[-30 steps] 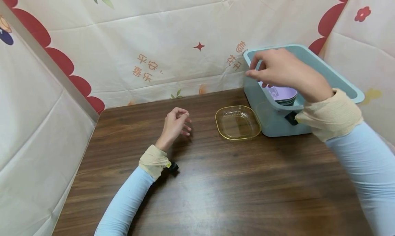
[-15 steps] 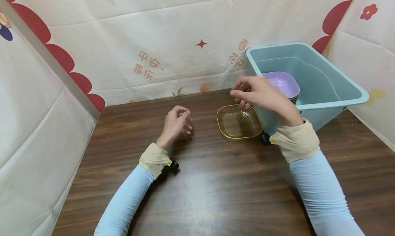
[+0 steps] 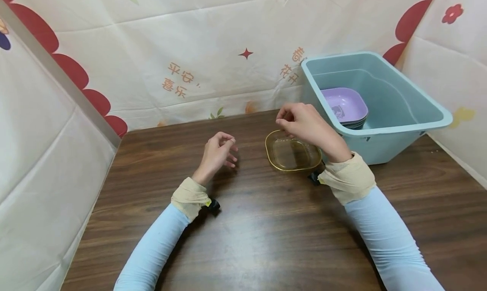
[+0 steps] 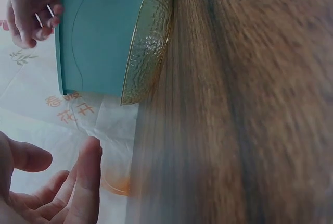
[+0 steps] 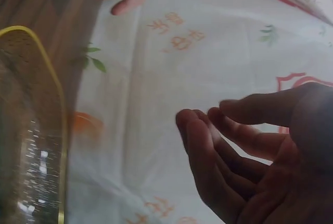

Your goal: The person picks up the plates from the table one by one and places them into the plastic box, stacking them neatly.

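A clear, textured dish (image 3: 291,158) with a gold rim sits on the wooden table, beside a light blue tub (image 3: 395,141). My right hand (image 3: 310,126) hovers over the dish's back edge, its fingers loosely curled and holding nothing. In the right wrist view the dish (image 5: 31,146) shows off to the left of those fingers. To the left of the dish, my left hand (image 3: 214,156) stays low over the table with relaxed, bent fingers and nothing in them. Inside the tub, a purple bowl (image 3: 351,105) tops a stack of darker ones.
The brown wooden table (image 3: 236,240) spreads out in front of both arms. A printed white cloth (image 3: 213,71) hangs behind it, with more cloth at the left and right sides. The tub stands near the back right corner, its rim well above the table.
My right hand has come from above the tub down and left to the dish, uncovering the tub's inside and the purple bowl. My left hand and the dish stay in place.
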`<state>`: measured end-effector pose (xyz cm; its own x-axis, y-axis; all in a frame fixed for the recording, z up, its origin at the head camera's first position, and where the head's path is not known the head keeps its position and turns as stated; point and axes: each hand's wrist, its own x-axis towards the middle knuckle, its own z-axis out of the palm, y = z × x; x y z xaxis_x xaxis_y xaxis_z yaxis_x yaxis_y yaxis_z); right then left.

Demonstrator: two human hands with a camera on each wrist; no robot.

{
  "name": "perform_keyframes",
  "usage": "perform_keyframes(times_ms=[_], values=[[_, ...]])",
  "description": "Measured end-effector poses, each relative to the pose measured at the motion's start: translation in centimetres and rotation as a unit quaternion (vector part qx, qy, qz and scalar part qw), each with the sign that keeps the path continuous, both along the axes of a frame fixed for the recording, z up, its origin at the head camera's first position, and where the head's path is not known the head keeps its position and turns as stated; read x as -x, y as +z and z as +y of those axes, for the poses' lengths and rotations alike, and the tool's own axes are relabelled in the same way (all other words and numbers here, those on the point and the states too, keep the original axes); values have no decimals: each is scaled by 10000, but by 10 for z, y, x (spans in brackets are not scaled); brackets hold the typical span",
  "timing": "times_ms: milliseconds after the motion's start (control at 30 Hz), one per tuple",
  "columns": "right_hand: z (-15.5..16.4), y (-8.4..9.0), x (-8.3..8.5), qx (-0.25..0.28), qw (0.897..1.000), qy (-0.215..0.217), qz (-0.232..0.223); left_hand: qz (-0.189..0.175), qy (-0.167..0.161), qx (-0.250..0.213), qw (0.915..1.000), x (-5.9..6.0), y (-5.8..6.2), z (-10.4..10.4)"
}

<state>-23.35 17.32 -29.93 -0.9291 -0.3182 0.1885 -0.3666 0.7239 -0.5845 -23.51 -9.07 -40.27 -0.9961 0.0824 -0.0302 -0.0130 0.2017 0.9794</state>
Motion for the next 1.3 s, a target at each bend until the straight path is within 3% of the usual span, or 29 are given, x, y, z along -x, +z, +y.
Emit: perform_keyframes(times_ms=[233,433,567,733,1067,1300], values=[[-3,-18,18,757,9965,-199,-276,-158,-329,203,9991,3,2,12],[-2,-21,23,1397,9889,-369,-357,-583,-770,597,9935,16,-2,30],[0,-19,22,1474,9874,-460,-343,-758,-1063,771,9884,26,-3,45],[7,-18,22,1264,9897,-528,-428,-701,-1390,1070,9820,34,-7,63],[10,-20,21,1219,9897,-525,-532,-635,-1227,940,9859,36,-11,74],[11,-19,22,1223,9900,-511,-484,-202,-684,818,9941,33,-6,60]])
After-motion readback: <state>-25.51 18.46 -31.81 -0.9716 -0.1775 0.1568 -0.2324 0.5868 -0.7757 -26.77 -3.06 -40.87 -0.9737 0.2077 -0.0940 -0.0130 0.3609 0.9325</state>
